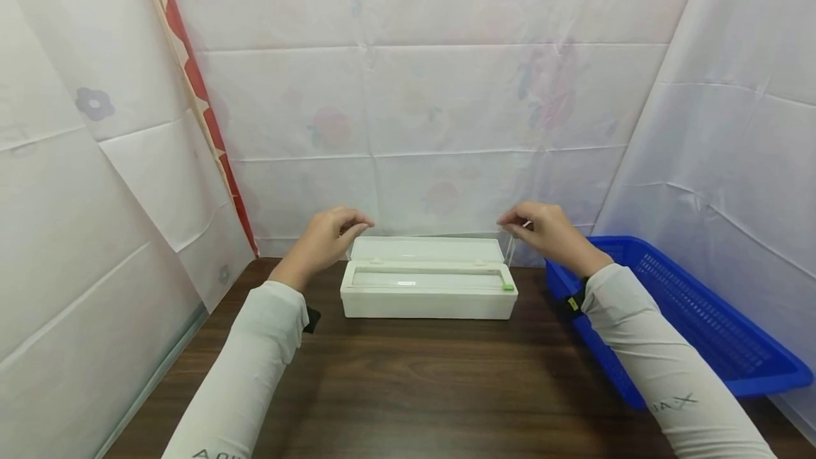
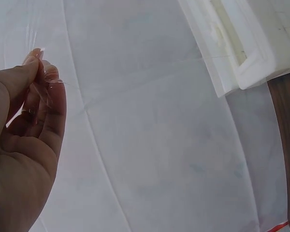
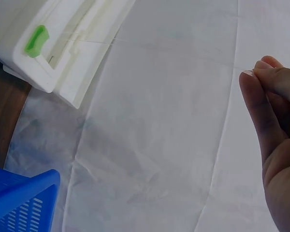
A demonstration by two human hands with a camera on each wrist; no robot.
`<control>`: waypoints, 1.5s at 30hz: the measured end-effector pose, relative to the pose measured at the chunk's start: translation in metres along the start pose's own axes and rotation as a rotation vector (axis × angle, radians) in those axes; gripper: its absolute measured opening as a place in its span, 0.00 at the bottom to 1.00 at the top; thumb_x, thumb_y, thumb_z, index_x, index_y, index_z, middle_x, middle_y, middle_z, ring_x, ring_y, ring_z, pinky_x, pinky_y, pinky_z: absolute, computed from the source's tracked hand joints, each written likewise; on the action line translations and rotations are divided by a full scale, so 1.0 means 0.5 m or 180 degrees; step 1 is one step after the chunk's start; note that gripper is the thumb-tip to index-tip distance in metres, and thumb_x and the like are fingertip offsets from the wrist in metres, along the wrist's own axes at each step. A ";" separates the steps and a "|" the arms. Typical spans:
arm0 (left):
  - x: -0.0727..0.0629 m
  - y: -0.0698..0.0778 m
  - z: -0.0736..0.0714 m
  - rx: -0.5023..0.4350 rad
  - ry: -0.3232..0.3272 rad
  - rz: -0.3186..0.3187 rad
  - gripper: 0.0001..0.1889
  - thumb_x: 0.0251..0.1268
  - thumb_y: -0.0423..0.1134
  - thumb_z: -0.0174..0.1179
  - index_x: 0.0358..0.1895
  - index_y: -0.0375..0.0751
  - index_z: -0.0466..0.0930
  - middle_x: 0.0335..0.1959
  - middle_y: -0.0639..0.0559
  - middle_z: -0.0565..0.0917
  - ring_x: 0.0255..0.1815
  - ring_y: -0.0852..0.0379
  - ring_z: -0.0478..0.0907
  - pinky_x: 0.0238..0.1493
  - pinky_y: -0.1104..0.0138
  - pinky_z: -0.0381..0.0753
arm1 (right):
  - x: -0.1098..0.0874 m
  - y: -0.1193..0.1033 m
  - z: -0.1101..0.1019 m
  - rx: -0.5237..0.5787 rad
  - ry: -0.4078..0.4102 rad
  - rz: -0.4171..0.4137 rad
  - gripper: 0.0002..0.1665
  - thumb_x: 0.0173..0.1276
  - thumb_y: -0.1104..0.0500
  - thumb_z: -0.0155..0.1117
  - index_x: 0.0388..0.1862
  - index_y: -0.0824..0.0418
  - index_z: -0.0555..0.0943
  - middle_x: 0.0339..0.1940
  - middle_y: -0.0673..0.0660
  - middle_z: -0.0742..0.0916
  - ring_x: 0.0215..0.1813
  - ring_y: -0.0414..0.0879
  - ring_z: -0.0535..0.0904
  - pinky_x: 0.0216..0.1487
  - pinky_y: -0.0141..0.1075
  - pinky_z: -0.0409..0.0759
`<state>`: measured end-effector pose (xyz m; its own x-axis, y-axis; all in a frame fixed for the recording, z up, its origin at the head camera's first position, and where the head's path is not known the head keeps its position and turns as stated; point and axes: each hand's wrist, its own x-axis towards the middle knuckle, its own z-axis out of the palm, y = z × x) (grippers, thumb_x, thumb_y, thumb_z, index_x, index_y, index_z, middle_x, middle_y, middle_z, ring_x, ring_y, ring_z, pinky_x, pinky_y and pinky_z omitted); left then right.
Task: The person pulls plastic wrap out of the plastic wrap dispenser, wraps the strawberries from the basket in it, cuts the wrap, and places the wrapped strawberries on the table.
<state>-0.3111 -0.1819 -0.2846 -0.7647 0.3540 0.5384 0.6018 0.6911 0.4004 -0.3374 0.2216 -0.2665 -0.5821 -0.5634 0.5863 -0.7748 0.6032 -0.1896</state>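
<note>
A white cling film dispenser (image 1: 427,305) stands on the table with its lid (image 1: 427,249) tipped back. Its long slot faces up, and a green slide cutter (image 1: 508,287) sits at the right end. Above the left end of the lid, my left hand (image 1: 321,243) pinches a corner of clear cling film (image 2: 52,81) between thumb and fingers. My right hand (image 1: 545,232) pinches the film's other corner between thumb and fingertips, above the lid's right end. Between the hands, the sheet is nearly invisible; faint creases show near each pinch.
To the right, a blue perforated basket (image 1: 707,317) stands under my right forearm. The dark wooden table (image 1: 414,388) runs in front of the dispenser. White patterned sheeting (image 1: 440,105) hangs close behind the dispenser and along both sides.
</note>
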 end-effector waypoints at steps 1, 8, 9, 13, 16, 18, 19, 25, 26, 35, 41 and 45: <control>0.001 0.000 -0.001 0.0003 0.0007 0.0004 0.09 0.76 0.36 0.57 0.48 0.41 0.87 0.39 0.50 0.83 0.32 0.55 0.73 0.35 0.60 0.75 | 0.000 0.000 -0.001 0.0011 -0.0003 -0.0006 0.10 0.66 0.73 0.67 0.42 0.62 0.87 0.39 0.54 0.89 0.38 0.45 0.85 0.37 0.38 0.85; 0.007 -0.002 -0.007 0.0043 0.0048 0.0040 0.08 0.75 0.36 0.58 0.48 0.42 0.87 0.38 0.50 0.84 0.32 0.56 0.74 0.35 0.60 0.76 | 0.005 -0.003 -0.010 -0.0007 -0.0001 -0.0042 0.10 0.66 0.73 0.67 0.42 0.62 0.87 0.40 0.55 0.89 0.39 0.45 0.85 0.38 0.38 0.85; 0.008 -0.001 -0.008 0.0046 0.0045 0.0039 0.08 0.75 0.37 0.58 0.48 0.42 0.87 0.39 0.50 0.84 0.32 0.56 0.74 0.35 0.60 0.76 | 0.005 -0.003 -0.011 -0.0019 0.0003 -0.0045 0.10 0.66 0.73 0.67 0.42 0.62 0.87 0.40 0.55 0.88 0.39 0.45 0.85 0.38 0.39 0.85; 0.010 0.003 -0.013 0.0057 0.0017 0.0005 0.09 0.75 0.37 0.58 0.48 0.43 0.87 0.40 0.51 0.84 0.34 0.55 0.75 0.36 0.60 0.76 | 0.006 -0.002 -0.013 -0.0051 0.0023 -0.0056 0.11 0.66 0.74 0.67 0.42 0.62 0.87 0.40 0.55 0.88 0.40 0.46 0.84 0.39 0.39 0.85; 0.011 0.004 -0.015 0.0065 0.0007 0.0001 0.09 0.75 0.37 0.58 0.49 0.43 0.87 0.41 0.51 0.84 0.34 0.55 0.75 0.37 0.60 0.77 | 0.007 -0.001 -0.014 -0.0071 0.0065 -0.0092 0.11 0.65 0.74 0.68 0.42 0.62 0.87 0.39 0.55 0.88 0.40 0.46 0.84 0.38 0.39 0.85; 0.011 0.005 -0.016 0.0059 0.0018 0.0018 0.09 0.75 0.37 0.58 0.48 0.43 0.87 0.42 0.50 0.84 0.34 0.55 0.75 0.37 0.60 0.77 | 0.008 -0.002 -0.015 -0.0082 0.0083 -0.0101 0.11 0.65 0.74 0.68 0.42 0.62 0.88 0.39 0.55 0.88 0.40 0.45 0.84 0.38 0.39 0.85; 0.011 0.006 -0.017 0.0054 0.0026 0.0033 0.09 0.75 0.36 0.58 0.48 0.42 0.87 0.42 0.50 0.84 0.34 0.55 0.76 0.37 0.60 0.77 | 0.008 -0.004 -0.016 -0.0092 0.0090 -0.0108 0.11 0.65 0.74 0.68 0.42 0.62 0.87 0.39 0.55 0.88 0.39 0.46 0.84 0.38 0.39 0.85; 0.012 0.012 -0.022 0.0054 0.0062 0.0102 0.09 0.75 0.35 0.58 0.48 0.41 0.87 0.41 0.48 0.85 0.34 0.55 0.76 0.37 0.60 0.77 | 0.012 -0.010 -0.024 -0.0130 0.0111 -0.0154 0.11 0.64 0.75 0.68 0.41 0.63 0.88 0.38 0.55 0.88 0.38 0.45 0.84 0.37 0.39 0.85; 0.012 0.013 -0.023 0.0058 0.0068 0.0106 0.09 0.75 0.35 0.58 0.48 0.41 0.87 0.41 0.48 0.85 0.34 0.55 0.76 0.37 0.60 0.77 | 0.013 -0.010 -0.025 -0.0131 0.0118 -0.0168 0.11 0.64 0.75 0.68 0.41 0.63 0.88 0.38 0.55 0.88 0.38 0.45 0.84 0.36 0.38 0.85; 0.018 0.018 -0.033 0.0112 0.0103 0.0119 0.08 0.75 0.35 0.58 0.48 0.41 0.87 0.41 0.47 0.84 0.36 0.54 0.77 0.38 0.59 0.78 | 0.019 -0.016 -0.038 -0.0181 0.0138 -0.0227 0.11 0.64 0.75 0.68 0.41 0.63 0.88 0.38 0.55 0.88 0.38 0.46 0.85 0.36 0.38 0.85; 0.019 0.024 -0.042 0.0101 0.0067 0.0147 0.08 0.75 0.34 0.58 0.48 0.40 0.87 0.42 0.47 0.84 0.37 0.53 0.77 0.39 0.59 0.78 | 0.023 -0.017 -0.042 -0.0180 0.0178 -0.0251 0.11 0.65 0.74 0.68 0.41 0.62 0.88 0.38 0.54 0.89 0.36 0.44 0.85 0.35 0.38 0.85; 0.019 0.028 -0.046 0.0125 0.0064 0.0151 0.09 0.75 0.34 0.58 0.49 0.41 0.86 0.43 0.47 0.84 0.37 0.54 0.76 0.39 0.59 0.78 | 0.023 -0.016 -0.044 -0.0191 0.0236 -0.0296 0.11 0.64 0.74 0.68 0.40 0.62 0.88 0.37 0.54 0.89 0.35 0.43 0.84 0.34 0.37 0.85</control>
<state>-0.3046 -0.1832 -0.2567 -0.7305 0.3746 0.5710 0.6275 0.6981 0.3448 -0.3325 0.2225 -0.2408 -0.4867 -0.5766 0.6562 -0.8071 0.5842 -0.0854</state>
